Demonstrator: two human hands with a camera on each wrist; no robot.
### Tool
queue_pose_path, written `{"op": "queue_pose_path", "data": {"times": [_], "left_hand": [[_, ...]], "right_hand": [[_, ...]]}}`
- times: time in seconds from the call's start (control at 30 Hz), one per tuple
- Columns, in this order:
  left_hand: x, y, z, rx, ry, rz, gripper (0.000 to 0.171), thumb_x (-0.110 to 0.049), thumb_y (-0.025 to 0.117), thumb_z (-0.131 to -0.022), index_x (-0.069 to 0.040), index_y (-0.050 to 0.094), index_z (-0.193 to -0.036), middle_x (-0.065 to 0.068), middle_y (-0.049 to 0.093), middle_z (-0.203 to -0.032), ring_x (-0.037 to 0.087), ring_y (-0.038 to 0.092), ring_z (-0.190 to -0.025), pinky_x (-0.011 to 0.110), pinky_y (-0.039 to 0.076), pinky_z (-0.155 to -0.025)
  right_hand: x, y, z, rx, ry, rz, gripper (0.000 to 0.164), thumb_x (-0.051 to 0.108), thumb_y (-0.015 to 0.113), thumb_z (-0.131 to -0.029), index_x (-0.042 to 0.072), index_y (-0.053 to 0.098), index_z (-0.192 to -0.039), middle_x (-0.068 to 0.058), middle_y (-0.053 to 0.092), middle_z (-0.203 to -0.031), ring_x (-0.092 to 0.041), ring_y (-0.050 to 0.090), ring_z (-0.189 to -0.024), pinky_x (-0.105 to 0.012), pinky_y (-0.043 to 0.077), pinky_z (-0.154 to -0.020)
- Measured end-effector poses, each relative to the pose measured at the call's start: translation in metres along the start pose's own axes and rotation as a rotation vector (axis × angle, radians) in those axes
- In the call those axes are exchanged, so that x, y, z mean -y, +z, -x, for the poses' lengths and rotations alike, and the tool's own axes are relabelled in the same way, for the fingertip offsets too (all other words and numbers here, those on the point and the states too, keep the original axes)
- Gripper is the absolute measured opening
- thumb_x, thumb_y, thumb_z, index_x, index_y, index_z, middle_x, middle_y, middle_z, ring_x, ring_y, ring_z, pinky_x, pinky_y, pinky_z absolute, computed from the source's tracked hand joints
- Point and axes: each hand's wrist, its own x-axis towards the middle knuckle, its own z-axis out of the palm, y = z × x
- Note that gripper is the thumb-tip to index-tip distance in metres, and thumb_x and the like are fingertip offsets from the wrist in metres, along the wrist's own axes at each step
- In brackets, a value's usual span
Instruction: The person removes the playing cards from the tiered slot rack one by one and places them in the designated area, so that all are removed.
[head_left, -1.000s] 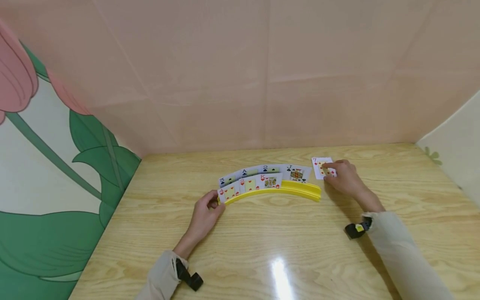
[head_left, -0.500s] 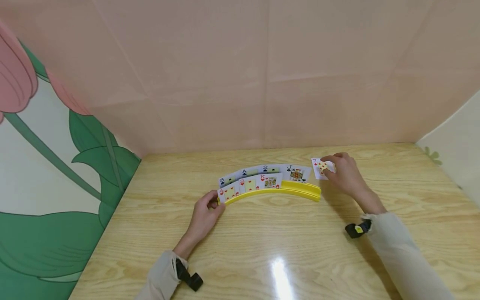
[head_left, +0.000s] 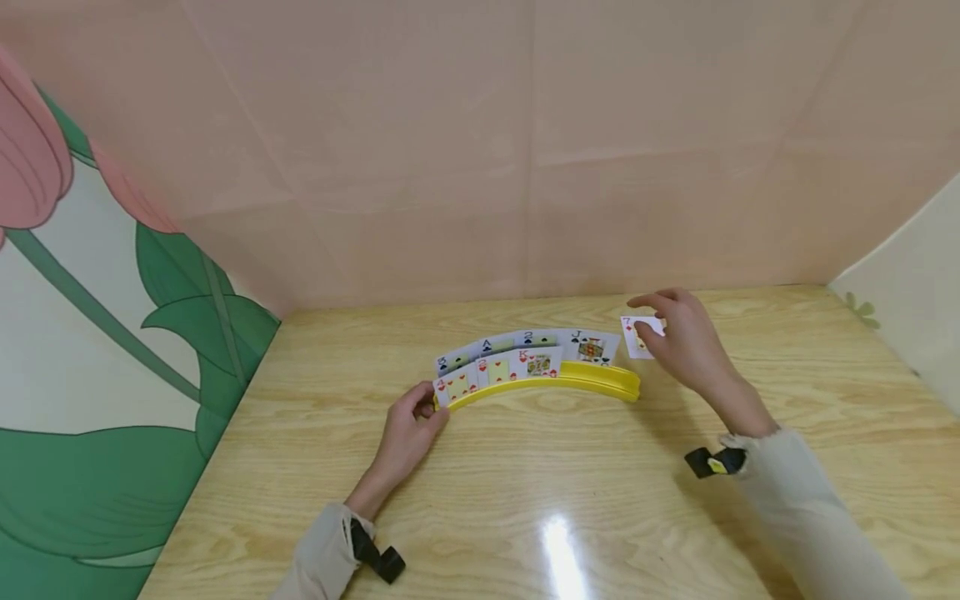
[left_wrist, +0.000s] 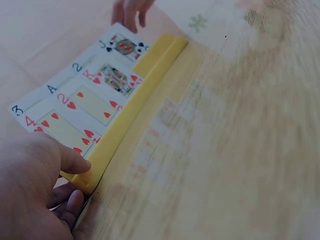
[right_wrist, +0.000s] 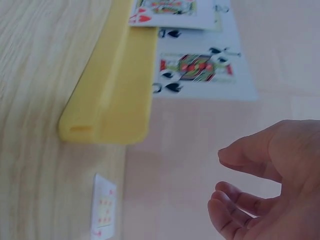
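A curved yellow playing card holder [head_left: 600, 379] stands on the table, bearing two rows of cards. Hearts fill the front row: a four [left_wrist: 62, 131], a two [left_wrist: 89, 104] and a king [head_left: 540, 364]. Behind them stand several black cards, ending at the right in a jack of spades [head_left: 592, 349]. My left hand [head_left: 408, 425] grips the holder's left end between thumb and fingers. Face up on the table, right of the holder, lies a seven of diamonds [right_wrist: 104, 207]. Above it is my right hand [head_left: 686, 342], thumb and fingers spread apart, nothing between them.
The wooden table [head_left: 487, 500] meets a pink covered wall [head_left: 420, 167] at the back. A wall with painted flowers [head_left: 90, 333] borders the left side, and a pale wall [head_left: 915, 292] the right.
My right hand, which had its fingers on the seven of diamonds, has lifted off it and spread its thumb and fingers. The card stays in place. My left hand keeps its grip on the holder.
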Motion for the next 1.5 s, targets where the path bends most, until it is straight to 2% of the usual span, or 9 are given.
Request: {"op": "queue_pose_path", "data": {"times": [0.43, 0.63, 0.8, 0.97, 1.1, 1.27, 1.5], "left_hand": [[0.0, 0.0, 0.0, -0.001, 0.016, 0.006, 0.027, -0.001, 0.068, -0.087, -0.006, 0.067, -0.114, 0.007, 0.067, -0.103, 0.017, 0.056, -0.083, 0.025, 0.047, -0.073], [0.0, 0.001, 0.001, -0.002, 0.018, 0.019, 0.028, 0.0, 0.068, -0.087, -0.005, 0.067, -0.114, 0.008, 0.067, -0.103, 0.017, 0.056, -0.083, 0.025, 0.047, -0.073], [0.001, 0.001, 0.001, -0.003, 0.021, 0.02, 0.028, 0.0, 0.068, -0.087, -0.005, 0.067, -0.114, 0.008, 0.067, -0.103, 0.017, 0.057, -0.083, 0.025, 0.047, -0.073], [0.0, 0.0, 0.0, -0.001, 0.02, 0.018, 0.028, 0.0, 0.068, -0.087, -0.005, 0.067, -0.115, 0.008, 0.067, -0.104, 0.017, 0.056, -0.083, 0.025, 0.047, -0.073], [-0.001, 0.0, 0.0, 0.002, 0.018, 0.013, 0.029, 0.0, 0.068, -0.087, -0.005, 0.067, -0.116, 0.008, 0.067, -0.104, 0.017, 0.056, -0.084, 0.025, 0.047, -0.074], [-0.001, -0.001, 0.0, 0.006, 0.013, 0.011, 0.028, -0.001, 0.068, -0.088, -0.005, 0.067, -0.116, 0.008, 0.067, -0.104, 0.017, 0.056, -0.084, 0.025, 0.047, -0.074], [-0.001, 0.0, 0.0, 0.008, 0.014, 0.008, 0.029, -0.001, 0.068, -0.088, -0.005, 0.066, -0.116, 0.008, 0.067, -0.104, 0.017, 0.056, -0.084, 0.025, 0.048, -0.074]], "right_hand": [[0.045, -0.008, 0.002, -0.081, -0.103, -0.023, 0.027, -0.005, 0.066, -0.087, 0.0, 0.069, -0.113, -0.021, 0.062, -0.112, -0.034, 0.059, -0.089, -0.047, 0.052, -0.069], [0.062, -0.005, 0.006, -0.097, -0.162, -0.032, 0.028, -0.007, 0.066, -0.086, 0.001, 0.068, -0.112, -0.018, 0.064, -0.11, -0.029, 0.061, -0.086, -0.044, 0.053, -0.068], [0.075, 0.0, 0.011, -0.088, -0.175, -0.071, 0.028, -0.008, 0.066, -0.086, 0.001, 0.068, -0.113, -0.016, 0.064, -0.111, -0.03, 0.064, -0.088, -0.047, 0.055, -0.069], [0.084, 0.008, 0.014, -0.088, -0.19, -0.096, 0.026, -0.007, 0.065, -0.087, 0.002, 0.068, -0.111, -0.014, 0.065, -0.11, -0.027, 0.066, -0.086, -0.042, 0.055, -0.068], [0.086, 0.016, 0.016, -0.056, -0.198, -0.116, 0.026, -0.007, 0.064, -0.087, 0.001, 0.068, -0.111, -0.013, 0.066, -0.109, -0.023, 0.065, -0.084, -0.039, 0.055, -0.065], [0.086, 0.025, 0.017, 0.022, -0.196, -0.14, 0.024, -0.006, 0.066, -0.088, -0.001, 0.068, -0.112, -0.013, 0.066, -0.107, -0.021, 0.065, -0.085, -0.04, 0.056, -0.069], [0.08, 0.036, 0.017, 0.116, -0.214, -0.142, 0.02, -0.003, 0.068, -0.088, 0.0, 0.071, -0.108, -0.014, 0.068, -0.115, -0.028, 0.065, -0.103, -0.042, 0.057, -0.079]]}}
